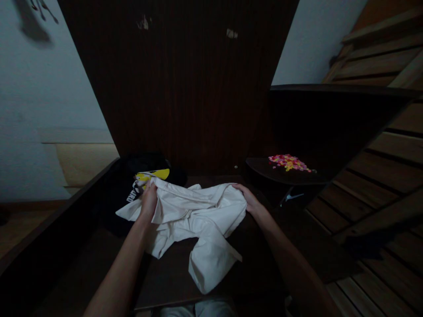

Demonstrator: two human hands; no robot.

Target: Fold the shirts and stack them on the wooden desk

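A crumpled white garment [198, 220] is stretched between my two hands over the dark wooden surface. My left hand [150, 200] is closed on its upper left part, and a pointed flap sticks out to the left. At the upper right edge, my right hand [246, 198] pinches the cloth, fingers partly hidden behind it. A sleeve-like piece hangs toward me with its open end down. Just behind my left hand lies a black cloth [115, 211] with a yellow print and white letters.
Dark boards [185, 88] rise behind the surface [165, 286]. On a small rounded shelf [264, 169] to the right sits a pile of pink, red and yellow bits [289, 163]. Below it is a pale metallic object [291, 196]. Wooden slats [390, 149] stand at far right; a raised edge [59, 215] runs along the left.
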